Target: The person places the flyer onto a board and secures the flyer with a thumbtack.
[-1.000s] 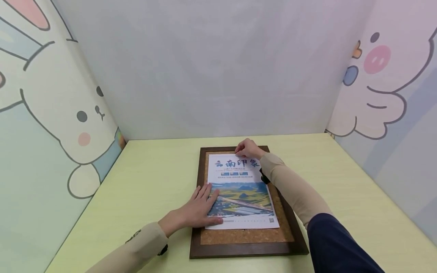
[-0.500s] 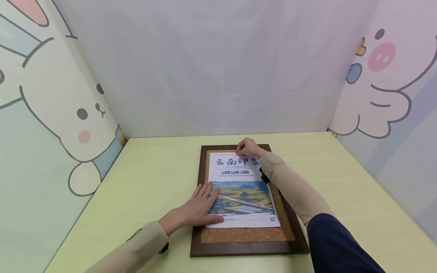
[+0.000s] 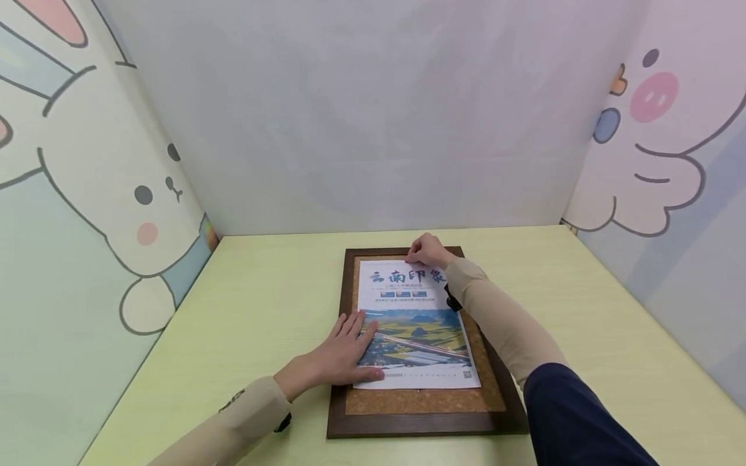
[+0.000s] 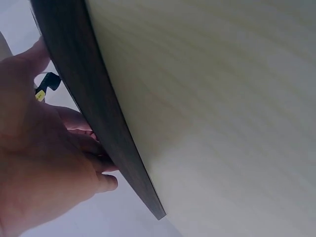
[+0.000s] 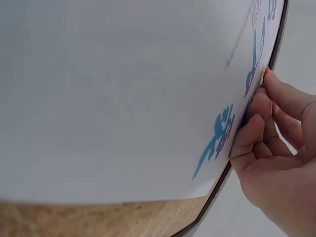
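Observation:
A printed poster (image 3: 416, 336) with blue lettering and a landscape picture lies on a cork board (image 3: 425, 401) in a dark brown wooden frame (image 3: 431, 425). My left hand (image 3: 340, 356) rests spread on the poster's lower left side, fingers straight. In the left wrist view that hand (image 4: 44, 143) appears beyond the frame's edge. At the poster's top edge, my right hand (image 3: 429, 251) has curled fingers. The right wrist view shows its thumb and finger pinching a small red push pin (image 5: 265, 74) against the paper; most of the pin is hidden by the fingertips.
The board lies on a pale yellow-green table (image 3: 262, 310). A plain grey-white wall (image 3: 373, 129) stands behind it. Side panels with cartoon drawings, a rabbit (image 3: 111, 194) on the left and a white bird-like animal (image 3: 664, 162) on the right, flank the table.

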`<state>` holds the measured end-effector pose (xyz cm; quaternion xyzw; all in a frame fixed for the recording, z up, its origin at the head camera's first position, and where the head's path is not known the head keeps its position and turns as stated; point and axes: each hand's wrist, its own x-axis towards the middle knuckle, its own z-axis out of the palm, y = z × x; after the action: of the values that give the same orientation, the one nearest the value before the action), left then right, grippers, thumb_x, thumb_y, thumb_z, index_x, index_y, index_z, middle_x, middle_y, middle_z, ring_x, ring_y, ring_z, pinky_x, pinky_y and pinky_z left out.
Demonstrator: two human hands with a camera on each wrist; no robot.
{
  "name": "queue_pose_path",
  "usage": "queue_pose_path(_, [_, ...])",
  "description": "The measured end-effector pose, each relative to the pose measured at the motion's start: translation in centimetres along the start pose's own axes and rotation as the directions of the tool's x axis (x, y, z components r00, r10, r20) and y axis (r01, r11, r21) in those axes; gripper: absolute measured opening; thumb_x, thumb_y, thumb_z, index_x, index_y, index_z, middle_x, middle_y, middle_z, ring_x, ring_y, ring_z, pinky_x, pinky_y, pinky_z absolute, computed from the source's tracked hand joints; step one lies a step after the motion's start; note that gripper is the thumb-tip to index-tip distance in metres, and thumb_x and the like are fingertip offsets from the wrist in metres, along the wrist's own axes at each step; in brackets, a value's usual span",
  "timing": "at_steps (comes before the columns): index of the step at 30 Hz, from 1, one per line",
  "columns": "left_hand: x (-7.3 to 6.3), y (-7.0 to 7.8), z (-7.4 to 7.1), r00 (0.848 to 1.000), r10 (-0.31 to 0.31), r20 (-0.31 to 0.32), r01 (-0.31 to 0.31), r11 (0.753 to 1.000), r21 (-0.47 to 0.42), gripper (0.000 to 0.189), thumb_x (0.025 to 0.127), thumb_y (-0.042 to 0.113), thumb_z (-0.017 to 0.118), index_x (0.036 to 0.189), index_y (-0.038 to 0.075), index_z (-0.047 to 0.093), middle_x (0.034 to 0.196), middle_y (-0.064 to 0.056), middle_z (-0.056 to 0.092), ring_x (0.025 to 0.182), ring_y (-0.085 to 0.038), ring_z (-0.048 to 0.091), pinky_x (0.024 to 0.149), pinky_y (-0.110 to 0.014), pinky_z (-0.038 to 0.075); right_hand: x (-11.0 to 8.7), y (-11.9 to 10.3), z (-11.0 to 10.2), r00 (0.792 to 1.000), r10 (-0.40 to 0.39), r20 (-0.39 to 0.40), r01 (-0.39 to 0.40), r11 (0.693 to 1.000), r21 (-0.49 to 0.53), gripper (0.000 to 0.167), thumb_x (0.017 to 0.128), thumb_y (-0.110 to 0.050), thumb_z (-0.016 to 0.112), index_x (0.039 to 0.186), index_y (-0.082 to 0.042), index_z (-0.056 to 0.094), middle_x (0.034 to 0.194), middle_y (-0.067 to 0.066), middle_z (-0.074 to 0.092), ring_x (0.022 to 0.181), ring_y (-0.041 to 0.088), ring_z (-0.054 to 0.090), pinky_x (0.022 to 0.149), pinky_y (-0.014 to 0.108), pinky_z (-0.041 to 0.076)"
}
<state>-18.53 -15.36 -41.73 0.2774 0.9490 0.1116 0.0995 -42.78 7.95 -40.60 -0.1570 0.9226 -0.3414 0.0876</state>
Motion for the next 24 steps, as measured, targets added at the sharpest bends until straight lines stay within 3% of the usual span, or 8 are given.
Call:
queue_pose_path(9, [0.6,0.2,-0.5,1.0,0.016,0.003,-0.016,1.0,0.008,0.092,0.087,0.062,0.057,0.152,0.005,0.025,0.159,-0.026,0.014,0.149,-0.041,0.011,0.119,-0.058,0.007,0.0,-0.8,-0.3,1.0,0.003,-0.016,-0.005,0.994,-0.114,0.013,0.088,-0.013,0.07,0.08,-0.003,0.069,0.073,0.008,0.063,0.061,0.014,0.054,0.054,0.022,0.042])
queue_pose_path(14, [1.7,-0.4,-1.3,1.0,-0.002,-0.011,0.002,0.999,-0.032,0.082,0.089,0.058,0.058,0.146,0.004,0.037,0.157,-0.027,0.02,0.148,-0.043,0.011,0.119,-0.06,0.007,-0.4,-1.4,-0.5,0.999,-0.032,-0.03,0.029,0.992,-0.123,0.012,0.091,-0.011,0.064,0.088,-0.001,0.07,0.082,0.011,0.066,0.067,0.016,0.056,0.059,0.023,0.044])
queue_pose_path(17, [2.2,-1.2,-2.2,0.995,-0.032,-0.09,0.027,0.998,-0.052,0.071,0.095,0.052,0.052,0.145,0.004,0.04,0.158,-0.026,0.018,0.149,-0.043,0.008,0.118,-0.062,0.006,-1.3,-2.9,-0.9,0.989,-0.144,-0.024,0.138,0.976,-0.167,0.019,0.096,-0.013,0.057,0.102,0.0,0.069,0.093,0.012,0.067,0.076,0.019,0.059,0.066,0.028,0.048])
queue_pose_path(19, [2.5,-1.9,-3.3,0.984,-0.05,-0.173,0.044,0.998,-0.037,0.067,0.098,0.05,0.047,0.148,0.006,0.037,0.16,-0.025,0.012,0.149,-0.042,0.003,0.117,-0.063,0.005,-2.1,-4.5,-1.5,0.971,-0.24,-0.014,0.232,0.952,-0.201,0.025,0.099,-0.017,0.053,0.114,-0.001,0.065,0.103,0.014,0.067,0.087,0.023,0.062,0.076,0.033,0.052])
queue_pose_path(22, [2.7,-3.1,-5.4,0.949,-0.055,-0.309,0.054,0.998,-0.014,0.063,0.101,0.046,0.041,0.152,0.01,0.03,0.161,-0.02,0.001,0.15,-0.04,-0.004,0.116,-0.065,0.001,-3.7,-7.0,-3.2,0.925,-0.38,-0.011,0.359,0.884,-0.3,0.037,0.102,-0.024,0.049,0.132,-0.004,0.056,0.124,0.017,0.062,0.11,0.031,0.059,0.096,0.045,0.048])
queue_pose_path(24, [2.8,-3.7,-6.9,0.923,-0.065,-0.379,0.067,0.998,-0.007,0.062,0.102,0.047,0.038,0.153,0.015,0.026,0.162,-0.016,-0.007,0.15,-0.037,-0.01,0.115,-0.066,-0.001,-4.7,-8.4,-4.7,0.899,-0.436,-0.041,0.39,0.839,-0.38,0.044,0.102,-0.029,0.048,0.14,-0.009,0.049,0.137,0.017,0.054,0.125,0.034,0.05,0.107,0.051,0.039])
